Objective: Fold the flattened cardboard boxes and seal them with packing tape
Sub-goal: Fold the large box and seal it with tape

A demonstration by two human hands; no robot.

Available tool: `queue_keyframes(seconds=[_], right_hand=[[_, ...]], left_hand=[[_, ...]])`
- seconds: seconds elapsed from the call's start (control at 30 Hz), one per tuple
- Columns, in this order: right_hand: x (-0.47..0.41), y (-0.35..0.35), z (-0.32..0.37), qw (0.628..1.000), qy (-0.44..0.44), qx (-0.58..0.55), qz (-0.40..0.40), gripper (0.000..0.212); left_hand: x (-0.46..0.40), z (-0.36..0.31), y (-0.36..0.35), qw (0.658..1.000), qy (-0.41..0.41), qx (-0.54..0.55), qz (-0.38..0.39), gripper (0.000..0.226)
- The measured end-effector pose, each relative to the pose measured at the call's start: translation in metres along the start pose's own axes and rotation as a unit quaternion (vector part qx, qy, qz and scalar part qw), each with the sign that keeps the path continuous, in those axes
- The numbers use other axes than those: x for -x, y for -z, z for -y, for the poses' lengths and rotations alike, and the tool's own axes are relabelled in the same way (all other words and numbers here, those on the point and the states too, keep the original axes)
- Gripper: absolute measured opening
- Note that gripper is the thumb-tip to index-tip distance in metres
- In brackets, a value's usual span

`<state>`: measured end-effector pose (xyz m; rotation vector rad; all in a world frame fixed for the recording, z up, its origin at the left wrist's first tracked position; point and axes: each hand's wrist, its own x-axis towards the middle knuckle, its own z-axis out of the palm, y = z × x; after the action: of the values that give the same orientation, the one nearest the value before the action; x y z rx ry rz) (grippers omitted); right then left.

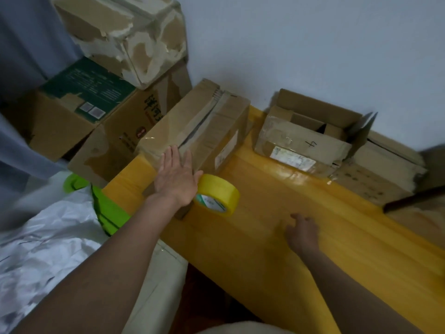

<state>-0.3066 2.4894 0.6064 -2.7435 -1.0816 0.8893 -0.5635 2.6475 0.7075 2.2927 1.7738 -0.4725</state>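
A taped-up box (197, 131) sits near the middle of the frame, at the far end of a yellow table (301, 237). The left hand (177, 179) lies flat against its near end, fingers straight and close together. Just right of that hand, touching it, a yellow tape roll (218, 195) rests on the table. Lower right, the right hand (302, 233) is on the tabletop with its fingers bent and loose, holding nothing. An open box (310, 136) sits at the upper right by the wall, on top of flat cardboard (378, 174). More stacked boxes (115, 75) fill the upper left.
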Motion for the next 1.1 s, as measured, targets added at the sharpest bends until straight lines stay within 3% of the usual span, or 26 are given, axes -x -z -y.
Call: queue_keyframes(seconds=[0.13, 0.27, 0.4, 0.47, 0.53, 0.63, 0.7, 0.73, 0.8, 0.9, 1.0, 1.1], right_hand=[[0.009, -0.016, -0.035, 0.992, -0.12, 0.022, -0.032, 0.036], [0.01, -0.037, -0.057, 0.974, -0.216, -0.044, -0.057, 0.035], [0.004, -0.046, -0.064, 0.972, -0.206, -0.11, -0.028, 0.028], [0.005, -0.042, -0.06, 0.977, -0.167, -0.134, -0.014, 0.023], [0.009, -0.037, -0.05, 0.981, -0.112, -0.159, 0.018, 0.016], [0.018, -0.014, -0.014, 0.98, 0.003, -0.195, 0.027, 0.012], [0.024, 0.007, 0.02, 0.963, 0.115, -0.243, -0.009, 0.011], [0.028, 0.02, 0.04, 0.947, 0.168, -0.272, -0.024, 0.009], [0.033, 0.044, 0.079, 0.924, 0.265, -0.273, -0.031, 0.007], [0.032, 0.068, 0.133, 0.9, 0.378, -0.215, -0.036, 0.006], [0.026, 0.074, 0.177, 0.874, 0.454, -0.17, -0.028, 0.019], [0.018, 0.066, 0.213, 0.862, 0.494, -0.112, -0.005, 0.017]], left_hand=[[-0.001, -0.002, -0.007, 1.0, -0.014, 0.009, -0.021, 0.06], [0.001, -0.003, -0.011, 0.998, -0.011, 0.03, -0.047, 0.057], [0.006, -0.007, -0.018, 0.985, 0.007, 0.103, -0.137, 0.055], [0.013, -0.013, -0.023, 0.963, 0.058, 0.17, -0.2, 0.063], [0.019, -0.019, -0.02, 0.918, 0.176, 0.278, -0.221, 0.091], [0.015, -0.023, -0.019, 0.786, 0.35, 0.5, -0.094, 0.133], [0.011, -0.023, -0.032, 0.666, 0.359, 0.653, -0.029, 0.159], [0.008, -0.022, -0.043, 0.623, 0.35, 0.699, -0.025, 0.165], [0.014, -0.025, -0.044, 0.581, 0.319, 0.748, -0.025, 0.147], [0.02, -0.023, -0.041, 0.592, 0.289, 0.751, -0.043, 0.088], [0.017, -0.009, -0.046, 0.606, 0.261, 0.75, -0.047, 0.074], [0.013, 0.01, -0.04, 0.642, 0.232, 0.729, -0.044, 0.071]])
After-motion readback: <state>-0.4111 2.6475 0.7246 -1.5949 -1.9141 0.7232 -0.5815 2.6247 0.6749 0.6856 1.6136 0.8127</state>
